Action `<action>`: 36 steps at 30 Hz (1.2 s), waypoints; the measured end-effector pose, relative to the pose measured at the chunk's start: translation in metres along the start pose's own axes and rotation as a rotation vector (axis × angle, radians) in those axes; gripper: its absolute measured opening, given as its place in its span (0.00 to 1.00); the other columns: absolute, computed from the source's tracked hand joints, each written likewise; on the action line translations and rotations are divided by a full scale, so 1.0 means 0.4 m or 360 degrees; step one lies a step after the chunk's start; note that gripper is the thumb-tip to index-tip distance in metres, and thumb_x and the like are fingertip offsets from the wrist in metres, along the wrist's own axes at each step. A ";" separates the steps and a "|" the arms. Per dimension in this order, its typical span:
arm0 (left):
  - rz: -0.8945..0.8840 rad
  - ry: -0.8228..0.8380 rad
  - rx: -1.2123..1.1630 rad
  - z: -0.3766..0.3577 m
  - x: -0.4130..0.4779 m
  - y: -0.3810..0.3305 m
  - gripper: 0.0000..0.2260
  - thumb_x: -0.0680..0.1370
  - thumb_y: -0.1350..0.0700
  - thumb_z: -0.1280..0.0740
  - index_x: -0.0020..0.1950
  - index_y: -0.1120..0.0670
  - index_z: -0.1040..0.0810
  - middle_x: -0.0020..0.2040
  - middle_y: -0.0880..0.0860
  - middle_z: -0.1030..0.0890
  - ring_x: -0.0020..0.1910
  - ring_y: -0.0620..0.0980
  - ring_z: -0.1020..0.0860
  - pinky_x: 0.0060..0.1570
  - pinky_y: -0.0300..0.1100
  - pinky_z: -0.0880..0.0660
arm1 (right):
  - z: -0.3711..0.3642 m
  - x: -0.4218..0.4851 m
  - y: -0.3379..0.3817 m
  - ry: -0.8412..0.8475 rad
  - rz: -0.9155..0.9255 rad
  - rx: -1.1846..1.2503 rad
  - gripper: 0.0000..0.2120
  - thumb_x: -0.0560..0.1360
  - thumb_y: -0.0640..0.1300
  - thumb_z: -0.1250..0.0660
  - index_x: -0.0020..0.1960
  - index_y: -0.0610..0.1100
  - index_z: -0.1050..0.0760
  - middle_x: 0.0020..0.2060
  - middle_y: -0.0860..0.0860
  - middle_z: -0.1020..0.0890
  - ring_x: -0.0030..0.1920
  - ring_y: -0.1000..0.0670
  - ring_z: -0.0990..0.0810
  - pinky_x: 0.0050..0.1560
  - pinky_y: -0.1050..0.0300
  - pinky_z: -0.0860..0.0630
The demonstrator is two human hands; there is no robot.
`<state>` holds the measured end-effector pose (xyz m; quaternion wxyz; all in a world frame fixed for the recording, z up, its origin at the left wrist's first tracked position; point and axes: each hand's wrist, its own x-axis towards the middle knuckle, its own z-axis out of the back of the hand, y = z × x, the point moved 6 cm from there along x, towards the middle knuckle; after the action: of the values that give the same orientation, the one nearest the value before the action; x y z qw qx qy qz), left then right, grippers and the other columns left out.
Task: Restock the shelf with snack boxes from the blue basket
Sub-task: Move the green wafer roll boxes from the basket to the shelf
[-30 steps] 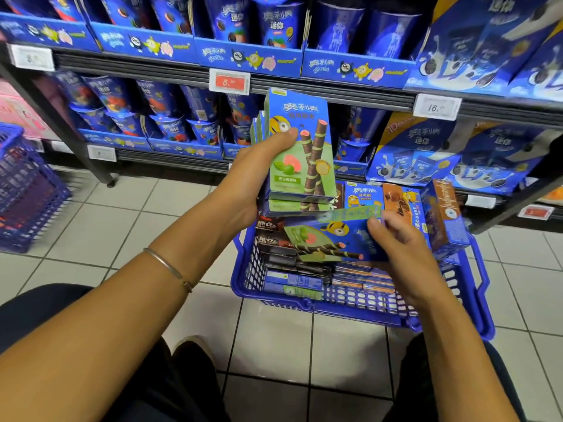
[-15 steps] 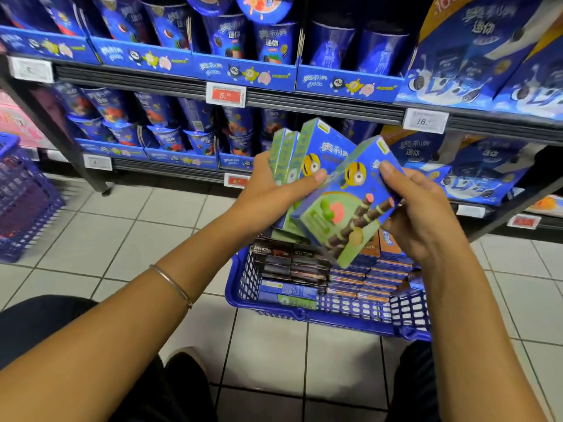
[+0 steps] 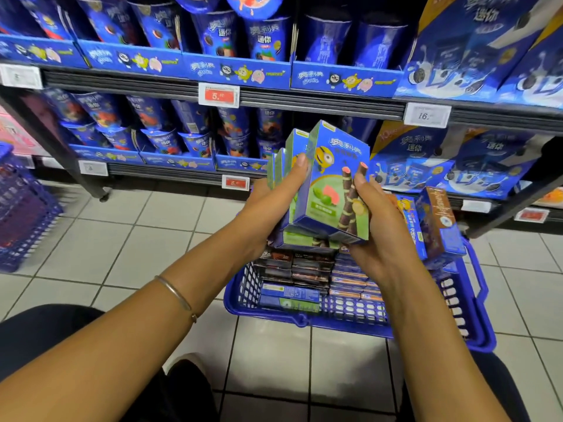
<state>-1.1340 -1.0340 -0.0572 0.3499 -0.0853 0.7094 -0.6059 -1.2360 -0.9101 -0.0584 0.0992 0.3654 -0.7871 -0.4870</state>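
Several green and blue boxes [image 3: 333,193] are bunched upright at frame centre, held between both hands just above the basket [image 3: 304,319]. The left hand [image 3: 274,202] wraps round the left side of the bunch, thumb lying across the front box. The right hand [image 3: 377,226] cups the lower right corner with fingers curled up over the front face. The basket sits on the tiled floor [image 3: 128,239] at lower centre-right, packed with flat stacks of more boxes, plus a couple standing up along its right side. The shelf [image 3: 320,103] runs across the top of the frame, full of blue cups [image 3: 262,38], with a red price tag [image 3: 218,94] on the rail. There's a bracelet [image 3: 175,292] on the left wrist and a second basket [image 3: 27,220] at the far left edge
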 end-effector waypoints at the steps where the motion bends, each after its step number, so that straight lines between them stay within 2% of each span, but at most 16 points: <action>1: -0.0024 -0.0028 -0.0016 -0.004 0.004 0.001 0.33 0.75 0.26 0.35 0.67 0.50 0.18 0.57 0.59 0.13 0.56 0.60 0.14 0.63 0.63 0.20 | 0.000 0.002 -0.008 0.0010 -0.0022 0.0023 0.07 0.82 0.48 0.35 0.54 0.46 0.20 0.43 0.50 0.16 0.41 0.49 0.16 0.46 0.51 0.18; 3: -0.0055 -0.0081 -0.0021 -0.002 0.015 0.001 0.36 0.73 0.24 0.36 0.70 0.48 0.21 0.61 0.51 0.14 0.57 0.52 0.14 0.64 0.56 0.20 | 0.003 0.005 -0.020 0.0023 -0.0051 0.0008 0.09 0.82 0.49 0.35 0.55 0.45 0.21 0.46 0.49 0.14 0.46 0.47 0.14 0.49 0.46 0.17; 5: -0.0040 -0.0075 0.0012 -0.004 0.024 0.003 0.42 0.68 0.21 0.37 0.73 0.48 0.24 0.65 0.50 0.16 0.61 0.53 0.16 0.66 0.56 0.22 | 0.015 0.010 -0.029 -0.0042 -0.0089 -0.0081 0.10 0.82 0.51 0.34 0.51 0.44 0.23 0.40 0.49 0.17 0.41 0.47 0.16 0.46 0.45 0.16; 6: -0.0047 -0.0065 0.0021 -0.005 0.029 0.004 0.42 0.67 0.22 0.38 0.73 0.47 0.24 0.65 0.50 0.16 0.62 0.53 0.16 0.67 0.56 0.22 | 0.018 0.012 -0.031 -0.0069 -0.0094 -0.0118 0.10 0.82 0.52 0.34 0.49 0.45 0.23 0.36 0.51 0.18 0.36 0.50 0.17 0.41 0.50 0.16; 8: -0.0070 -0.0055 0.0021 0.001 0.042 0.001 0.34 0.73 0.24 0.38 0.70 0.45 0.23 0.63 0.48 0.15 0.61 0.51 0.16 0.67 0.55 0.22 | 0.015 0.021 -0.037 -0.0055 -0.0095 -0.0138 0.09 0.83 0.51 0.36 0.48 0.48 0.23 0.32 0.56 0.18 0.32 0.55 0.17 0.35 0.58 0.19; 11: -0.0042 -0.0054 -0.0009 0.011 0.070 -0.003 0.26 0.80 0.29 0.40 0.66 0.45 0.21 0.58 0.47 0.13 0.56 0.50 0.13 0.63 0.56 0.19 | 0.004 0.040 -0.038 -0.0077 -0.0123 -0.0210 0.08 0.83 0.51 0.36 0.49 0.48 0.22 0.37 0.52 0.17 0.36 0.51 0.16 0.42 0.50 0.19; 14: -0.0060 0.0044 -0.0049 0.017 0.082 -0.014 0.30 0.79 0.28 0.39 0.72 0.48 0.23 0.62 0.51 0.14 0.59 0.54 0.14 0.64 0.58 0.20 | -0.015 0.054 -0.031 -0.0082 -0.0154 -0.0252 0.10 0.83 0.52 0.36 0.56 0.46 0.22 0.46 0.48 0.14 0.48 0.45 0.14 0.53 0.44 0.18; 17: 0.0048 0.0032 -0.0146 0.024 0.056 -0.044 0.37 0.73 0.26 0.35 0.74 0.47 0.25 0.64 0.51 0.15 0.61 0.54 0.15 0.66 0.57 0.21 | -0.043 0.050 0.009 -0.0129 -0.0196 -0.0321 0.11 0.83 0.52 0.37 0.58 0.46 0.23 0.43 0.55 0.14 0.45 0.53 0.14 0.45 0.51 0.17; 19: 0.0180 0.0004 -0.0182 0.028 0.022 -0.093 0.42 0.67 0.25 0.34 0.75 0.46 0.26 0.64 0.50 0.15 0.61 0.53 0.15 0.66 0.56 0.21 | -0.083 0.024 0.061 -0.0206 -0.0264 -0.0326 0.18 0.82 0.55 0.36 0.64 0.44 0.24 0.50 0.52 0.13 0.52 0.49 0.14 0.54 0.45 0.18; 20: 0.0248 -0.0002 -0.0200 0.027 -0.003 -0.131 0.44 0.65 0.25 0.33 0.76 0.46 0.26 0.64 0.50 0.15 0.60 0.53 0.15 0.66 0.56 0.21 | -0.106 0.006 0.097 -0.0230 -0.0280 -0.0300 0.20 0.82 0.55 0.36 0.66 0.42 0.24 0.53 0.48 0.14 0.55 0.46 0.14 0.57 0.42 0.18; 21: 0.0309 0.0008 -0.0233 0.022 -0.031 -0.175 0.44 0.65 0.25 0.33 0.76 0.46 0.26 0.63 0.51 0.15 0.59 0.54 0.14 0.64 0.55 0.20 | -0.130 -0.011 0.138 -0.0235 -0.0274 -0.0274 0.20 0.82 0.54 0.35 0.66 0.41 0.23 0.53 0.46 0.14 0.55 0.45 0.14 0.55 0.43 0.18; 23: 0.0395 0.0044 -0.0334 0.015 -0.094 -0.273 0.37 0.67 0.27 0.33 0.70 0.47 0.19 0.59 0.53 0.13 0.55 0.54 0.13 0.53 0.50 0.16 | -0.192 -0.044 0.234 -0.0157 -0.0258 -0.0282 0.14 0.81 0.49 0.34 0.60 0.41 0.21 0.47 0.47 0.13 0.48 0.48 0.13 0.44 0.53 0.17; 25: 0.0454 0.0111 -0.0408 0.010 -0.167 -0.396 0.30 0.69 0.30 0.33 0.61 0.47 0.13 0.57 0.56 0.12 0.53 0.55 0.12 0.44 0.47 0.15 | -0.265 -0.082 0.360 -0.0117 -0.0233 -0.0381 0.09 0.76 0.46 0.31 0.54 0.43 0.20 0.41 0.51 0.14 0.41 0.52 0.15 0.37 0.60 0.21; 28: 0.0460 0.0181 -0.0461 0.009 -0.272 -0.593 0.24 0.72 0.31 0.34 0.55 0.45 0.11 0.57 0.55 0.12 0.53 0.54 0.12 0.44 0.48 0.15 | -0.383 -0.135 0.566 -0.0074 -0.0186 -0.0489 0.07 0.72 0.48 0.31 0.49 0.48 0.18 0.39 0.55 0.16 0.39 0.54 0.17 0.38 0.62 0.24; 32: 0.0444 0.0206 -0.0619 0.003 -0.402 -0.893 0.26 0.72 0.33 0.33 0.59 0.49 0.12 0.60 0.57 0.13 0.56 0.56 0.13 0.51 0.50 0.16 | -0.561 -0.211 0.839 0.0003 -0.0163 -0.0468 0.11 0.74 0.46 0.30 0.55 0.47 0.18 0.47 0.48 0.13 0.46 0.48 0.14 0.42 0.57 0.20; 36: 0.0253 0.0142 -0.0771 -0.005 -0.516 -1.181 0.24 0.79 0.37 0.37 0.61 0.52 0.14 0.59 0.58 0.13 0.55 0.55 0.13 0.46 0.47 0.15 | -0.741 -0.287 1.085 0.0131 -0.0224 -0.0332 0.15 0.77 0.44 0.31 0.63 0.46 0.22 0.49 0.48 0.14 0.45 0.48 0.14 0.39 0.55 0.19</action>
<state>-1.1256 -1.0386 0.4583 0.3342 -0.0838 0.8530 -0.3920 -1.2102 -0.9264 0.4784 0.1344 0.4270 -0.6999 -0.5565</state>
